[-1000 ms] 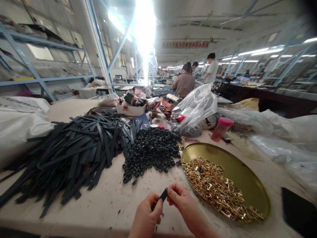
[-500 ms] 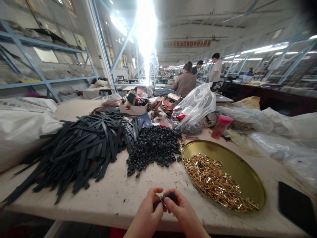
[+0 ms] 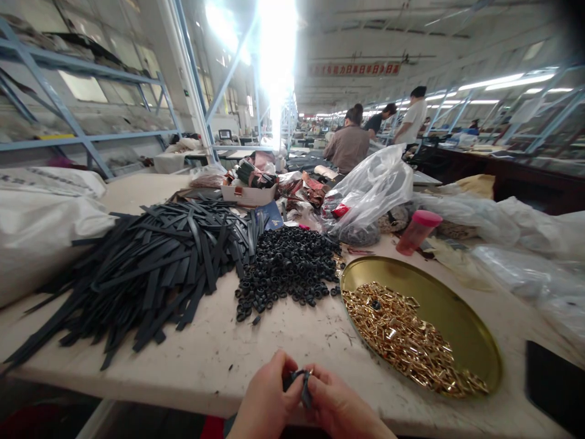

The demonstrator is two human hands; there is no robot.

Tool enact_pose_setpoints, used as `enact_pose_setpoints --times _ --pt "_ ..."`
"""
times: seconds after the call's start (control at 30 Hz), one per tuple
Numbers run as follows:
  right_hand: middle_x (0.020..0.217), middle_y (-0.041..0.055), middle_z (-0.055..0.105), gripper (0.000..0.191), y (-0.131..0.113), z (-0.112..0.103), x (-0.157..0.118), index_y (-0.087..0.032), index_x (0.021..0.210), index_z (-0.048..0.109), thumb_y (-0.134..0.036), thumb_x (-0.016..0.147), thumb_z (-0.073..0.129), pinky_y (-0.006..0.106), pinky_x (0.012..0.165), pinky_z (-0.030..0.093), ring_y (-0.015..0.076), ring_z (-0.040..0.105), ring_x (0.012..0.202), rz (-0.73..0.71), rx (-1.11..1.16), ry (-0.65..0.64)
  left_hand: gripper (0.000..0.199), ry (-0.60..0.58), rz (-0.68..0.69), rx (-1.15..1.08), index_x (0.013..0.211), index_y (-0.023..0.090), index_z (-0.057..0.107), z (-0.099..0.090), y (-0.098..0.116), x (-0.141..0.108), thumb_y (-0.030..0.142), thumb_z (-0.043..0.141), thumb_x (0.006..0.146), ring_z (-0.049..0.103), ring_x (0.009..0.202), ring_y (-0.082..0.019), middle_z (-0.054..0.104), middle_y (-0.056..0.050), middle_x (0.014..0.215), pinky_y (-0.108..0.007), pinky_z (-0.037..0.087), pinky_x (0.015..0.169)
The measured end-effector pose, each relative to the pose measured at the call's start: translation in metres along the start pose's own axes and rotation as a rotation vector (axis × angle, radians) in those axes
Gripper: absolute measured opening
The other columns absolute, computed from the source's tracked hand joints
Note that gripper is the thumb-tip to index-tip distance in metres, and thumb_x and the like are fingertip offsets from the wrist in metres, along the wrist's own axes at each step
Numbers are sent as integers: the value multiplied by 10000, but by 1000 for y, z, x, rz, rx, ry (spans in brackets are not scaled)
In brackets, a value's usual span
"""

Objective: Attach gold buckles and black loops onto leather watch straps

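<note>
At the table's front edge my left hand (image 3: 273,393) pinches a dark strap (image 3: 298,383), bent between the fingers. My right hand (image 3: 337,399) meets it from the other side and grips the same strap, whose end hangs down between the hands. A tiny gold glint shows by the right fingertips, too small to make out. Beyond the hands lies a heap of small black loops (image 3: 292,265). To their right, a round gold tray (image 3: 457,305) bears a pile of small gold metal buckles (image 3: 402,335). Long flat black strips (image 3: 169,262) are heaped on the left.
A pink-lidded jar (image 3: 418,231) stands behind the tray, near a clear plastic bag (image 3: 375,189). A dark flat slab (image 3: 553,381) lies at the right edge. A white sack (image 3: 46,231) flanks the strips. A box (image 3: 249,195) and scraps sit behind; people work farther off.
Both hands have turned the strap, and it now bends down between them where it lay along the fingers before. The camera view has shifted slightly left.
</note>
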State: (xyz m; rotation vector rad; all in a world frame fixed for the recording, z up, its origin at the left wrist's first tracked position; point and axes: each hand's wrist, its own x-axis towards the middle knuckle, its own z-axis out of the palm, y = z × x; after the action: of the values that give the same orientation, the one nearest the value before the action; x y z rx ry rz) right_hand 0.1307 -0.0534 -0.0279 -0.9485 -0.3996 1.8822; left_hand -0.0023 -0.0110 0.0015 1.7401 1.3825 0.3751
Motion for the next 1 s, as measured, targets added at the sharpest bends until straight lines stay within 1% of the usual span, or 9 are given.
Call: enact_pose_setpoints --times 0.13,0.27,0.37,0.47,0.57,0.63,0.8,0.9,1.0 --pt "556 -54 481 397 -3 0 4 -161 627 494 -425 531 775 172 506 291 66 408 519 -127 -65 9 91 -36 -3 -70 724 178 546 -3 4 3 262 514 711 555 658 -170 609 -10 673 -238 356 593" --pt "560 -45 463 387 -10 1 2 -157 604 478 -445 580 735 198 563 314 86 413 563 -174 -137 8 138 -71 3 -246 716 163 547 -1 5 5 301 546 708 532 624 -149 596 1 640 -227 366 570" --pt "559 -48 447 395 -12 -1 4 -170 602 443 -472 612 696 206 548 326 86 403 544 -187 -154 111 186 -142 -8 -437 718 152 537 1 5 6 333 571 693 486 550 -117 569 13 597 -219 360 528" --pt "521 -68 420 406 -10 -5 10 -197 618 388 -490 625 668 211 508 331 86 403 493 -290 -298 235 237 -233 -45 -619 748 137 534 1 6 4 350 601 669 481 532 -99 590 -1 643 -222 383 533" --pt "571 -72 438 339 -7 -12 13 -206 785 427 -473 680 606 210 471 330 88 410 471 -382 -487 297 296 -248 -88 -698 781 122 553 0 6 1 364 642 636 503 544 -95 595 1 673 -223 394 549" --pt "582 -65 442 257 -8 -17 11 -201 848 465 -415 733 550 210 464 321 92 415 482 -389 -678 244 319 -266 -134 -732 802 114 566 -1 5 -1 363 662 627 519 554 -94 603 0 691 -220 393 556" --pt "617 -28 524 70 -20 -20 -9 -193 732 550 -233 753 497 226 538 333 115 464 582 -487 -1237 93 304 -406 -174 -814 835 104 584 -2 1 -7 305 686 630 522 544 -80 611 12 636 -202 386 559" --pt "667 -6 563 97 -24 -17 -22 -190 741 555 -240 778 480 232 566 348 130 493 626 -493 -1365 47 303 -473 -218 -815 890 109 588 -4 3 -12 265 674 645 553 579 -86 640 -4 675 -208 401 598" --pt "680 -5 559 137 -20 -17 -30 -189 751 535 -283 813 456 230 577 359 133 500 643 -478 -1339 47 272 -455 -221 -764 867 113 585 -2 7 -14 253 659 646 556 595 -91 637 -3 703 -214 415 607"
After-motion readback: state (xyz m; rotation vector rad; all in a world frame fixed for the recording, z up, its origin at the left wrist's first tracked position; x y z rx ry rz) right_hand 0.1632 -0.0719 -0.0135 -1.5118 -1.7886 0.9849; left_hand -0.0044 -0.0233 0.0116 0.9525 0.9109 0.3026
